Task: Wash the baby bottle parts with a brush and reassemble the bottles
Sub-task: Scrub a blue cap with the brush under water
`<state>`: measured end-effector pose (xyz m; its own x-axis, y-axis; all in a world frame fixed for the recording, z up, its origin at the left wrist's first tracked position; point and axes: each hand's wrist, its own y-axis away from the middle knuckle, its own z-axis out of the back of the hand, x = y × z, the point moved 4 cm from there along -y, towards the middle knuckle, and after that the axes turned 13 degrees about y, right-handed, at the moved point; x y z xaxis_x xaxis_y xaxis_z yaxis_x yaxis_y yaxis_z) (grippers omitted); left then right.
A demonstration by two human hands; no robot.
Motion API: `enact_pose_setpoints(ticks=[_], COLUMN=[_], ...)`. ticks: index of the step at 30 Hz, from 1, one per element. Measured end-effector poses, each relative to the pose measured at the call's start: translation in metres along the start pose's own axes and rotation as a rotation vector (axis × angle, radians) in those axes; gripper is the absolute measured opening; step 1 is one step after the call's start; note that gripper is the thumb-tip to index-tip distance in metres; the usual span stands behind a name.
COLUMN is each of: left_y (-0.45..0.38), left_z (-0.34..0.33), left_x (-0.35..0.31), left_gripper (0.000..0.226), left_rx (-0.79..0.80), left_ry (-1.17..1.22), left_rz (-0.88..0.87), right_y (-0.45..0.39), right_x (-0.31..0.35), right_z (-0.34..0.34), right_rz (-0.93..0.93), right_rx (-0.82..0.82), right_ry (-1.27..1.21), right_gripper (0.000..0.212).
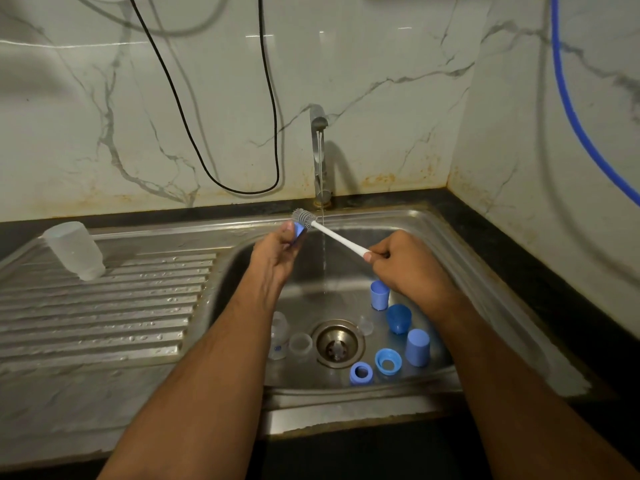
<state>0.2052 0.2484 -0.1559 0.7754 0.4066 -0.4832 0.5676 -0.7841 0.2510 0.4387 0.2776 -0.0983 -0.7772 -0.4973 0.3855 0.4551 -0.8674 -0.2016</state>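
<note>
My left hand (277, 251) holds a small blue bottle part (299, 233) up over the sink basin (436, 237). My right hand (405, 265) grips the white handle of a bottle brush (332, 235), whose grey bristle head lies against the blue part. In the basin lie several blue parts: two caps (379, 295) (417, 348), a darker cap (398, 318) and two rings (388, 362) (361, 373). A clear bottle (278, 337), a clear ring (300, 344) and a clear teat (365, 325) lie near the drain (338, 344). One clear bottle (74, 251) stands upside down on the drainboard.
The tap (319, 150) runs a thin stream of water into the basin between my hands. The ribbed steel drainboard (104, 306) spreads to the left. A black cable (242, 188) and a blue hose (568, 109) hang on the marble walls. A dark counter (540, 271) borders the right side.
</note>
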Motion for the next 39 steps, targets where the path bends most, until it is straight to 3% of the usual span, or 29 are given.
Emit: enact_pose_setpoints(ticks=[8,11,13,20,23,27,39], left_y=[-0.001,-0.011,-0.018,-0.005,-0.002,-0.011,-0.003], left_z=[0.009,0.016,0.018,-0.001,0.001,0.010,-0.006], left_x=[-0.001,-0.004,-0.006,0.000,-0.002,-0.011,0.001], left_gripper=[0.028,0.018,0.025,0.018,0.024,0.011,0.030], left_rx=[-0.062,-0.107,-0.134,-0.124,-0.155,-0.193,-0.110], left_ry=[-0.110,-0.069,-0.014,0.002,0.000,0.037,-0.045], left_rz=[-0.034,-0.036,-0.034,-0.038,-0.080,-0.133,-0.169], right_y=[-0.001,0.000,0.003,0.003,0.004,0.010,0.007], right_x=[0.001,0.000,0.003,0.012,0.007,0.012,0.024], right_z=[-0.004,-0.006,-0.008,-0.010,-0.012,-0.009,-0.009], right_rz=[0.001,0.009,0.023,-0.025,-0.043,0.000,-0.073], right_rx=[0.001,0.077,0.131,-0.040,-0.001,0.033,-0.014], right_ry=[0.016,-0.029,-0.050,0.079,0.046,-0.009,0.017], right_gripper=[0.024,0.021,0.021,0.024,0.024,0.022,0.024])
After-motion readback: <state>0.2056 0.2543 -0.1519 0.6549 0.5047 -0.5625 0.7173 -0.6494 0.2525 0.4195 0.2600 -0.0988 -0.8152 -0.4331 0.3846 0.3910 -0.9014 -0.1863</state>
